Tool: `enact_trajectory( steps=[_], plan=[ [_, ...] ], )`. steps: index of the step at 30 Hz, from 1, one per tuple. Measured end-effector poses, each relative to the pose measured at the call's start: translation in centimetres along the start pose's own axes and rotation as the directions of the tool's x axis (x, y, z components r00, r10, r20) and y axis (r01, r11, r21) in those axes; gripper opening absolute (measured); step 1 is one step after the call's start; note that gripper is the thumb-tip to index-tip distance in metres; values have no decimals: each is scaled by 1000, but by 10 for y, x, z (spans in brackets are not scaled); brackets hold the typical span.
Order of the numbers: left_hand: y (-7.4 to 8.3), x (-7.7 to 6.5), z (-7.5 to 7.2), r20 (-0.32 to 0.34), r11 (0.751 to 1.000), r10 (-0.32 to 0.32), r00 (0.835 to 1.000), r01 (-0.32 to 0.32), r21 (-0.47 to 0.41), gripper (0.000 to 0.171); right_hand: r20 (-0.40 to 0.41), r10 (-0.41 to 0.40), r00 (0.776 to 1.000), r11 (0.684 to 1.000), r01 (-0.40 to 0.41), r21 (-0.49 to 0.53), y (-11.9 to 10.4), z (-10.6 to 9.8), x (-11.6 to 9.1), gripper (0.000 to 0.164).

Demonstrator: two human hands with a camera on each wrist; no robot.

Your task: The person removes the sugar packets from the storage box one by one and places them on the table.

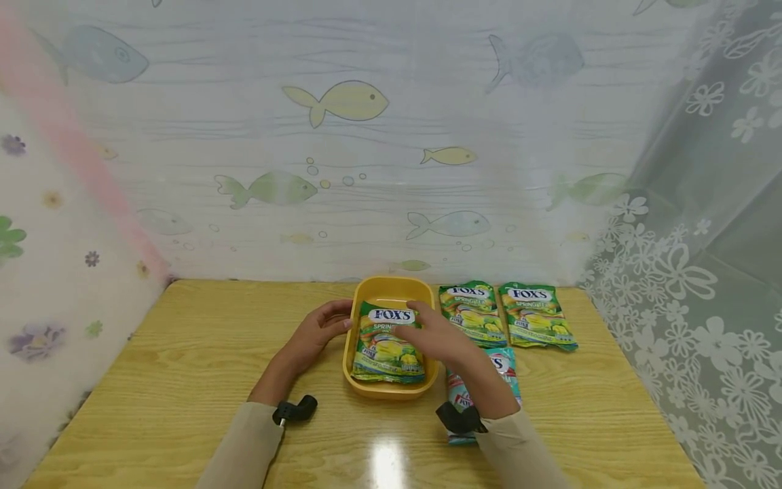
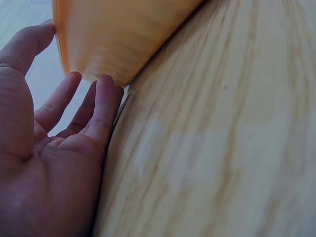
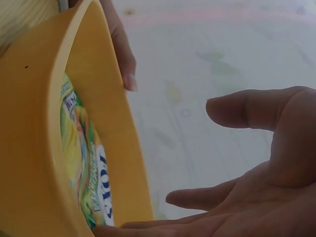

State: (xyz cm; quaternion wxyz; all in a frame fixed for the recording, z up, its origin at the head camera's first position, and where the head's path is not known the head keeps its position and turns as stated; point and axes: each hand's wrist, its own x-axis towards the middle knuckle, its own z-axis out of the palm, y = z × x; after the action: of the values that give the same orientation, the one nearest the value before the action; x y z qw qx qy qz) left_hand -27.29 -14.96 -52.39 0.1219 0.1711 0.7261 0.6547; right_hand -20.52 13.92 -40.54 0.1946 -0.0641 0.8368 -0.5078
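A yellow plastic bin (image 1: 389,392) stands on the table with a green FOX'S candy bag (image 1: 391,350) lying face up inside. At its left side, my left hand (image 1: 313,338) touches the bin, the thumb at the rim and the fingertips by the outer wall (image 2: 113,39). My right hand (image 1: 441,339) is over the bin's right rim. In the right wrist view the thumb (image 3: 242,108) and fingers are spread apart with nothing between them, and the lowest fingers reach the bag's top end (image 3: 104,187).
Two more green FOX'S bags (image 1: 472,316) (image 1: 537,316) lie side by side right of the bin. Nearer me, a teal and pink bag (image 1: 507,370) is partly hidden under my right forearm. A fish-patterned curtain (image 1: 366,170) hangs along the wooden table's (image 1: 183,353) back edge.
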Motion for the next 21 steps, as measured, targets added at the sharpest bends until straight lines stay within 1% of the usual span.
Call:
enact_trajectory(
  steps=[2,6,15,21],
  plan=[
    [0,0,0,1,1000,2,1000,-2,-1,52,12,2,1000,1000,-3,26,0,1,2,80],
    [1,0,0,0,1000,7,1000,-7,-3,52,12,22,1000,998,-23,61,0,5,7,81],
    [9,-3,1,11,999,26,1000,-26,-18,54,-42,96,994,994,-94,48,-4,13,16,83],
    [14,-5,1,8,999,26,1000,-25,-22,54,-48,121,991,991,-118,59,-7,15,16,86]
  ],
)
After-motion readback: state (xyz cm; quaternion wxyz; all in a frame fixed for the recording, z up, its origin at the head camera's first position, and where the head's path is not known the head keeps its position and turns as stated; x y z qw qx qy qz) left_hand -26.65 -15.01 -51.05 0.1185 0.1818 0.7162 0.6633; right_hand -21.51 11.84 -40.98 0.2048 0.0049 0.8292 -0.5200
